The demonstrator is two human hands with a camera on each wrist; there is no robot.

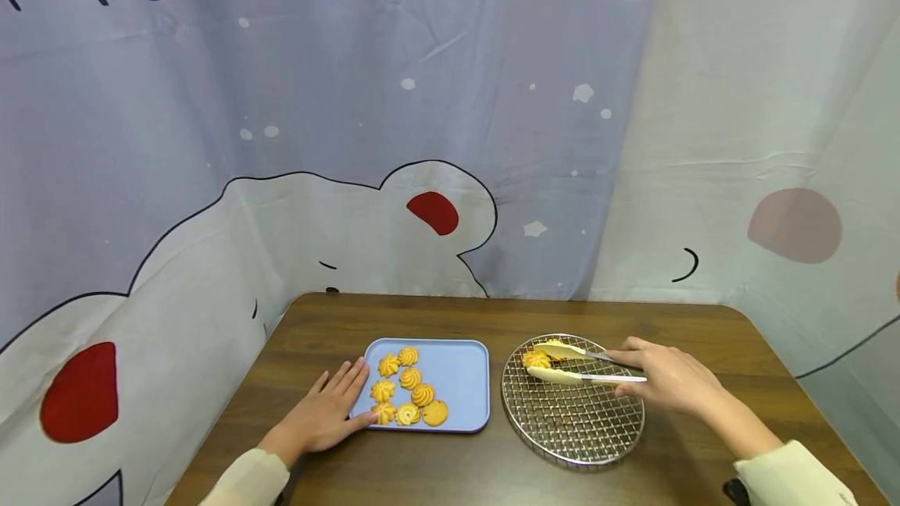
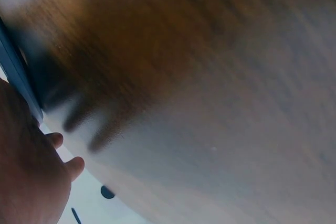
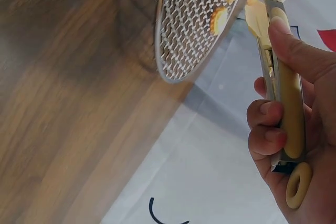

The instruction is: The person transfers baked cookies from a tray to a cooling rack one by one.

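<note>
As tongs (image 1: 587, 365) grip: cookie (image 1: 537, 359), rack (image 1: 573, 428).

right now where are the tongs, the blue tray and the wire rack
tongs (image 1: 562, 375), head view, on the lower cream tip beside a cookie
blue tray (image 1: 457, 369), head view, on its bare floor right of the cookies
wire rack (image 1: 573, 424), head view, on the bare mesh
</note>
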